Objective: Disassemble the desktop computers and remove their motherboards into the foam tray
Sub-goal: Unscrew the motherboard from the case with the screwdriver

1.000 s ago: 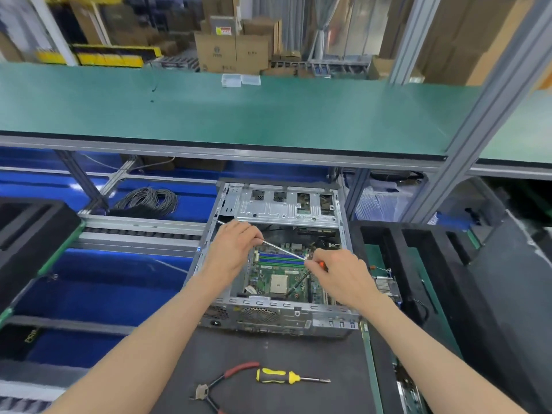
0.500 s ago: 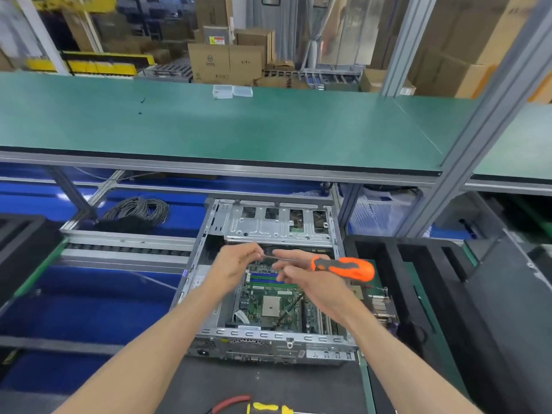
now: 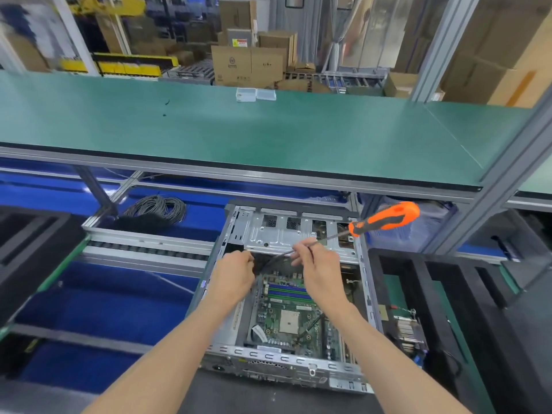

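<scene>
An open grey desktop case lies in front of me with its green motherboard still inside. My right hand pinches the metal shaft of a long screwdriver whose orange handle sticks up to the right, over the case's back corner. My left hand is curled round the shaft's other end, just above the board's top left part; the tip is hidden in its fingers. A black foam tray stands to the right of the case and holds another board.
A green shelf hangs over the back of the case, carried by an aluminium post at the right. A coil of grey wire lies back left on the blue surface. Another black foam block sits at the left.
The screwdriver has come up out of the case, its orange handle swinging up and to the right. My right hand slid from the handle onto the shaft. The tools near the front edge have left the view.
</scene>
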Demonstrator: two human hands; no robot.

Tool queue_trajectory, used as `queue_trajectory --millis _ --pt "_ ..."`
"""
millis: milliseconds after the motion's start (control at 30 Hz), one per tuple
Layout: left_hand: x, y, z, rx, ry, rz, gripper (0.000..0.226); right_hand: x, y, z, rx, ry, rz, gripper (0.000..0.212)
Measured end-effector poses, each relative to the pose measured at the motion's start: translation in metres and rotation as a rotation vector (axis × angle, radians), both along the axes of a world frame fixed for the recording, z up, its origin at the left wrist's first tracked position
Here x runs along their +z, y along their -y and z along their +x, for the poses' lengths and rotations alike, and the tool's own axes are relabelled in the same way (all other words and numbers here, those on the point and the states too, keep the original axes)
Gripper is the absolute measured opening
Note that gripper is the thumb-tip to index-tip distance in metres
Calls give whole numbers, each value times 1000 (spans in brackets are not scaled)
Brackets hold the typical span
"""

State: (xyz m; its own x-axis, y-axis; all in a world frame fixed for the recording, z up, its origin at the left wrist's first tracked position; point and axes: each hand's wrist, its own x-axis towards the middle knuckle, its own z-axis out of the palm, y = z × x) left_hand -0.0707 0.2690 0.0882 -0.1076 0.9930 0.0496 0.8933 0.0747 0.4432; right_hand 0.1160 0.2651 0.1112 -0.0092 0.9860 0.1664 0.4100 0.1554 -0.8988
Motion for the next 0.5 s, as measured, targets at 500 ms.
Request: queue_trajectory --millis 500 --pt "-16 -1 2 24 -96 -77 42 -1 -33 -26 -35 55 103 28"
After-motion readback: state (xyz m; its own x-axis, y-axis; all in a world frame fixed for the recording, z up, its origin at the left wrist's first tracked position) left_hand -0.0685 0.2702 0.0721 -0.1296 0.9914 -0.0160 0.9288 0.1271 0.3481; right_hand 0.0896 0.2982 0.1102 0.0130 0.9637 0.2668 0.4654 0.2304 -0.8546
